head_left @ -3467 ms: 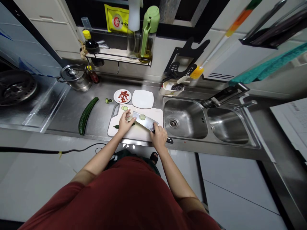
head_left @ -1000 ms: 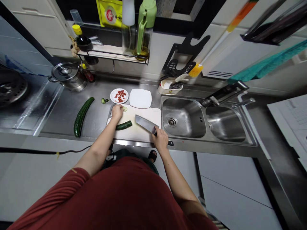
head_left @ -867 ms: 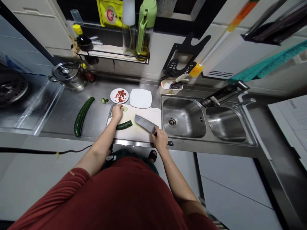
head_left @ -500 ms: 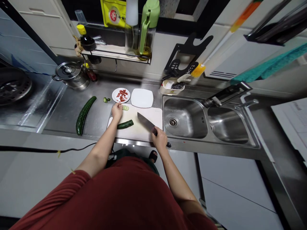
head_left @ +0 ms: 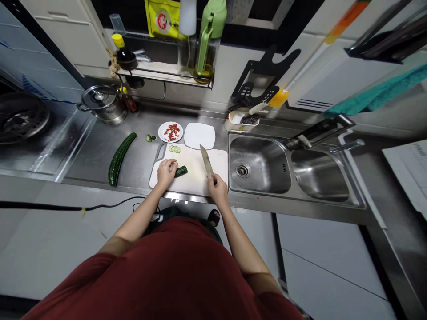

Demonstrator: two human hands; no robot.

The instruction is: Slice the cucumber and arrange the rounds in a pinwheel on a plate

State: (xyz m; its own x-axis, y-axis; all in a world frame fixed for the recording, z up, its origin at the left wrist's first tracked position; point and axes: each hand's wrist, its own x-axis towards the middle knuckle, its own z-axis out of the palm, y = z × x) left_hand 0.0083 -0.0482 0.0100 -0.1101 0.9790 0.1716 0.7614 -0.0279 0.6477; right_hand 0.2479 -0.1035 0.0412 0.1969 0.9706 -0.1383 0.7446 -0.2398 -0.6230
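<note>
My left hand is closed on the cut cucumber piece, which lies on the white cutting board; its left part is hidden under my fingers. My right hand grips the handle of a knife over the board's right half, the blade pointing away from me and apart from the cucumber. Several pale cucumber slices lie near the board's far left corner. Behind the board are a plate of chopped red pieces and a white plate.
A whole cucumber and small green end pieces lie left of the board. A lidded pot stands at the back left. The double sink adjoins the board's right side. Bottles stand on a wall shelf.
My left hand has moved from the slices back toward me onto the cucumber piece. The knife in my right hand has turned to point more directly away from me.
</note>
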